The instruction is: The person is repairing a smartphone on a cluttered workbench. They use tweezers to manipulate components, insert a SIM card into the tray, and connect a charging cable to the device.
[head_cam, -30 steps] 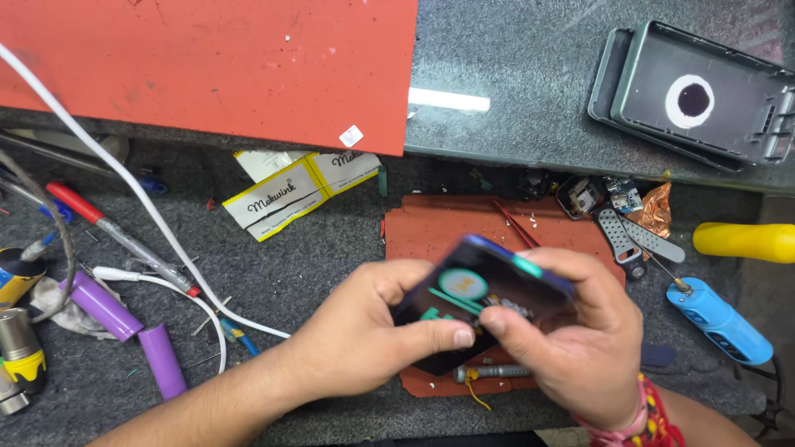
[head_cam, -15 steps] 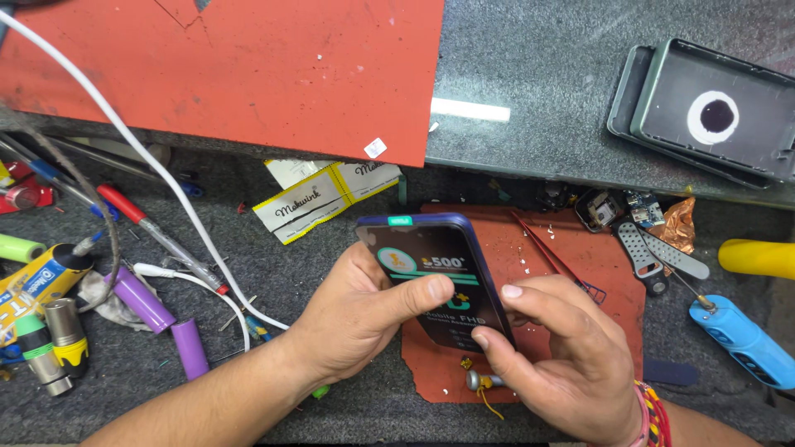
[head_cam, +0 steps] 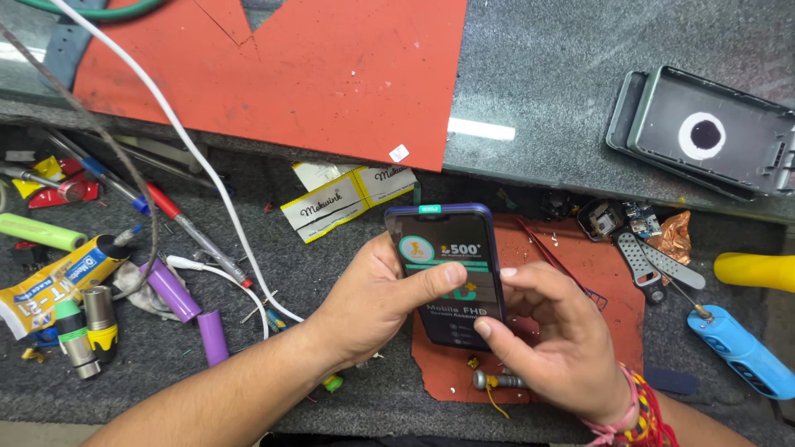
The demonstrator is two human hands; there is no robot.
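Large red sheet at 11 o'clock, on a grey stone ledge. Dark phone case at 2 o'clock, white ring on its back. White cable runs from 11 o'clock down toward centre. At 9 o'clock: green tube, yellow glue tube, two purple cylinders (one lying nearer the bottom edge). Blue tool at 4 o'clock; yellow handle just above it. Small red mat at centre-right.

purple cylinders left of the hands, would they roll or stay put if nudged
The two purple cylinders look smooth and round, lying on their sides, so a nudge would probably roll them. The grey mat seems coarse and may slow them, and the white cable close by could stop one.
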